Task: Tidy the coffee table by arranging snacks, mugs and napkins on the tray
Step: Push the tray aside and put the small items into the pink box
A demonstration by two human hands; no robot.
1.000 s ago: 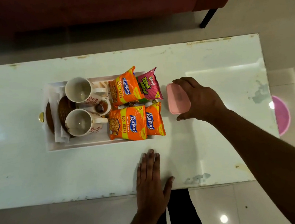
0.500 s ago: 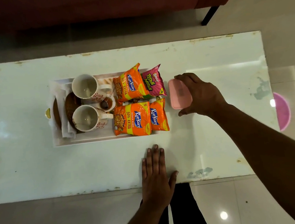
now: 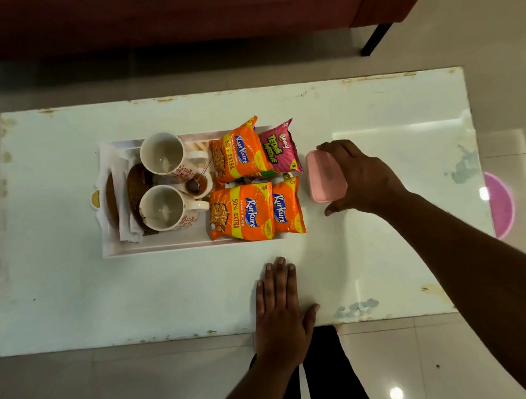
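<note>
A white tray (image 3: pixel 152 244) sits on the white coffee table (image 3: pixel 375 121). It holds two white mugs (image 3: pixel 162 155) (image 3: pixel 161 207), folded napkins (image 3: pixel 125 222), brown coasters (image 3: pixel 135 187), a small bowl with a spoon (image 3: pixel 196 184), three orange Kurkure packets (image 3: pixel 236 154) (image 3: pixel 240 212) (image 3: pixel 287 208) and a pink Bingo packet (image 3: pixel 279 149). A pink lidded box (image 3: pixel 322 175) stands on the table just right of the tray. My right hand (image 3: pixel 363 175) grips it from the right side. My left hand (image 3: pixel 279 305) lies flat, palm down, on the table's near edge.
A dark red sofa (image 3: pixel 178 14) with a black leg (image 3: pixel 375 39) stands beyond the table. A pink round object (image 3: pixel 501 205) lies on the floor past the table's right end. Tiled floor surrounds the table.
My right hand has stayed on the pink box beside the tray, and the left hand is still flat on the table. Only the camera view shifted slightly.
</note>
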